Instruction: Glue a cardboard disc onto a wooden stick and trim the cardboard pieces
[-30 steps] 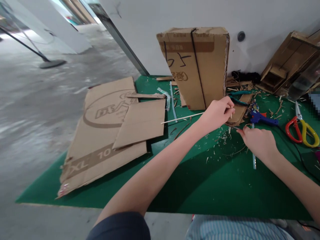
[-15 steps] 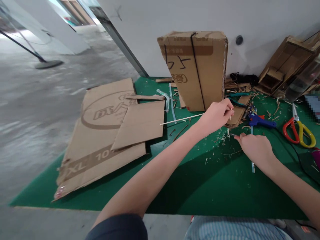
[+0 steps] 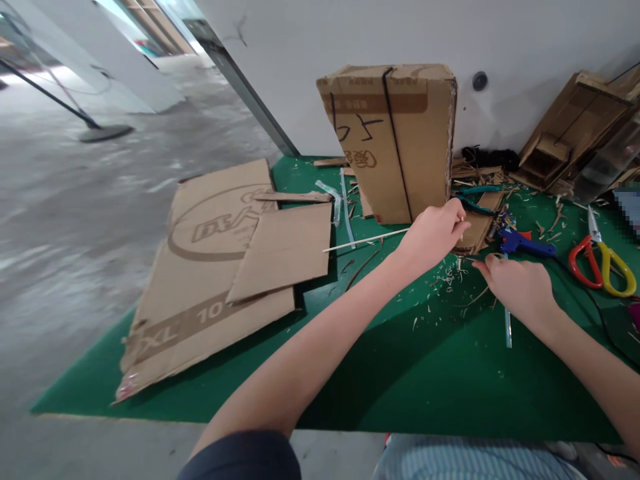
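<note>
Green worktop (image 3: 380,373) before a pale wall (image 3: 280,60). Relative to half a second earlier, the right hand (image 3: 520,283) lies slightly farther from the near edge, its fingers pinched on a thin tool (image 3: 470,259), mostly hidden. The left hand (image 3: 435,230) has kept its place, fingers closed on a thin stick (image 3: 365,240) whose left end reaches over the smaller sheet (image 3: 285,247). Judged a small repositioning of the tool; the stick shows no clear change, and contact between them cannot be told. Count: one stick; one tool; two flat cardboard sheets at left, the smaller on the larger sheet (image 3: 150,313); one upright box (image 3: 425,147), far; one pair of scissors (image 3: 596,235) and one blue glue gun (image 3: 530,245), right; three clear strips, two left of the box, one partly hidden by the right hand. Shavings (image 3: 450,275), uncountable.
</note>
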The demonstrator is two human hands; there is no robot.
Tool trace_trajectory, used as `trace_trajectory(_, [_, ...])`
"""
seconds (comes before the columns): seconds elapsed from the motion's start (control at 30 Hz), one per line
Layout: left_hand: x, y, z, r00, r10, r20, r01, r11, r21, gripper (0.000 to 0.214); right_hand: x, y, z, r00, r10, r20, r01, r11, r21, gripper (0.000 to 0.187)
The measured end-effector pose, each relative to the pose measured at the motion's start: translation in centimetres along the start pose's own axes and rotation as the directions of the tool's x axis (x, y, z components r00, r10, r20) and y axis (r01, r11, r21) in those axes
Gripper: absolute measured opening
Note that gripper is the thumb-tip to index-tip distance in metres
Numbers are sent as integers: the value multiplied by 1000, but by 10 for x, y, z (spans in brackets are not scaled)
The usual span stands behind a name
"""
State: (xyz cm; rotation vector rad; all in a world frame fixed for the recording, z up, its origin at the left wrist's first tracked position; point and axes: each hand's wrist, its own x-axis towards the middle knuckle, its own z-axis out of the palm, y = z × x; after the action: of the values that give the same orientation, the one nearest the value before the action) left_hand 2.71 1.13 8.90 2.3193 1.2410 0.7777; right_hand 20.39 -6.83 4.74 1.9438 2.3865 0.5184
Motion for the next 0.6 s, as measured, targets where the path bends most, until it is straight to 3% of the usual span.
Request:
trace_trajectory(0.17, [-1,1,0,1000,6,9,-6,1000,-21,7,3,1,2,1000,15,-15,-14,1000,14,59])
trace_trajectory(0.4, [0,2,2,1000,1,-3,-1,1000,-26,5,1,-4,2,996,14,91,-14,1000,1,56])
trace_trajectory(0.6, [-1,0,2,1000,15,-15,-15,1000,-23,7,0,-7,2,993,7,116,-7,1000,5,54])
